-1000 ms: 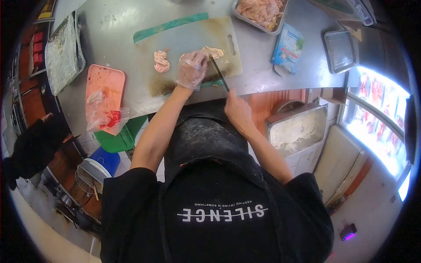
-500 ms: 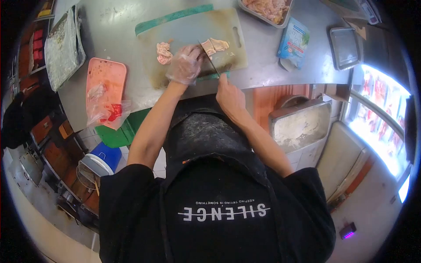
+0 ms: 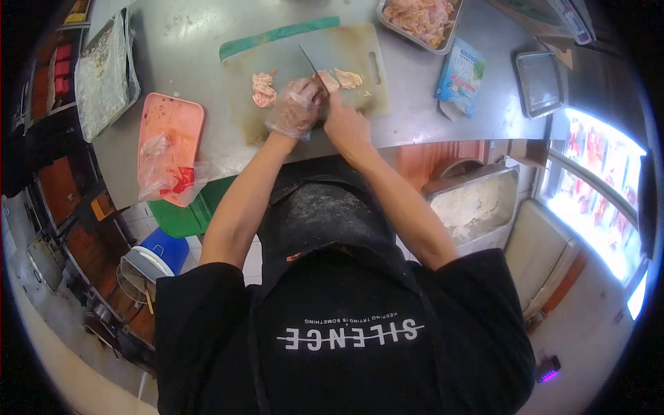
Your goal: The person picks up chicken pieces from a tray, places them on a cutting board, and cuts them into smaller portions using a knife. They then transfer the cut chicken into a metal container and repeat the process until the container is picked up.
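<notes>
A pale cutting board (image 3: 373,97) lies on the metal table with a knife (image 3: 309,61) over it. My right hand (image 3: 346,126) is wrapped round the knife's handle, near the board's front edge. In a clear plastic glove, my left hand (image 3: 297,108) presses with curled fingers beside the blade, on meat that it mostly hides. One pale meat piece (image 3: 328,81) lies just right of the blade, and another piece (image 3: 348,79) is farther right. To the left of my gloved hand sits a small heap of meat (image 3: 263,90).
A metal tray of meat (image 3: 447,47) stands at the back right, near a blue packet (image 3: 461,77) and an empty metal tray (image 3: 539,84). A pink tray (image 3: 171,114) with plastic bags lies left. A plastic-covered tray (image 3: 107,76) is farther left.
The knife and my right hand have moved left and the blade now stands more upright. The meat right of the blade has separated into two pieces.
</notes>
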